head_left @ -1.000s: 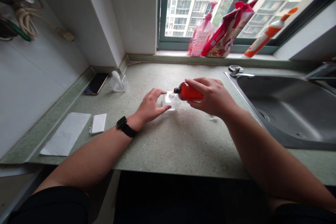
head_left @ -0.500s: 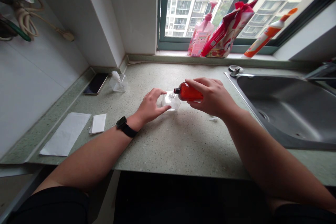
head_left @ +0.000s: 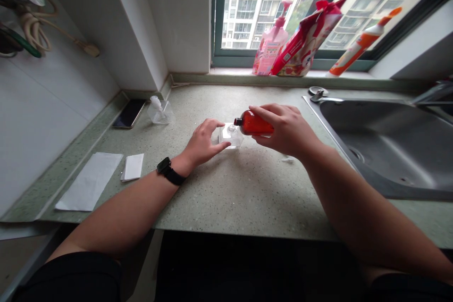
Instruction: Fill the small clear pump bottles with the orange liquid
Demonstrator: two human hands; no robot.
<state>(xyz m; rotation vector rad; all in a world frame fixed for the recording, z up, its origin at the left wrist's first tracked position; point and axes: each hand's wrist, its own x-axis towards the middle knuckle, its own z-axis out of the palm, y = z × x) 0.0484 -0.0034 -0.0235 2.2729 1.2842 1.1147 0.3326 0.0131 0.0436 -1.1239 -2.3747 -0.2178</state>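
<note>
My right hand (head_left: 286,130) grips a reddish-amber bottle (head_left: 255,123), tilted nearly on its side. The bottle's black threaded neck points left, uncapped, at the mouth of a small clear square bottle (head_left: 233,139) on the counter. Around the left part of that clear bottle, my left hand (head_left: 203,144) has its thumb on the near side and a finger on the far side. Any liquid passing between the two bottles is too small to make out. A small clear piece (head_left: 288,158) lies below my right wrist.
Back left on the speckled counter (head_left: 226,198) are a phone (head_left: 130,113) and a clear square container with a white pump nozzle (head_left: 158,107). White papers (head_left: 90,181) lie left. A steel sink (head_left: 399,146) is right. A pink pump bottle (head_left: 271,52) and a red bag (head_left: 307,40) stand on the sill.
Both hands and both bottles hold nearly the same positions. The camera view has shifted very slightly.
</note>
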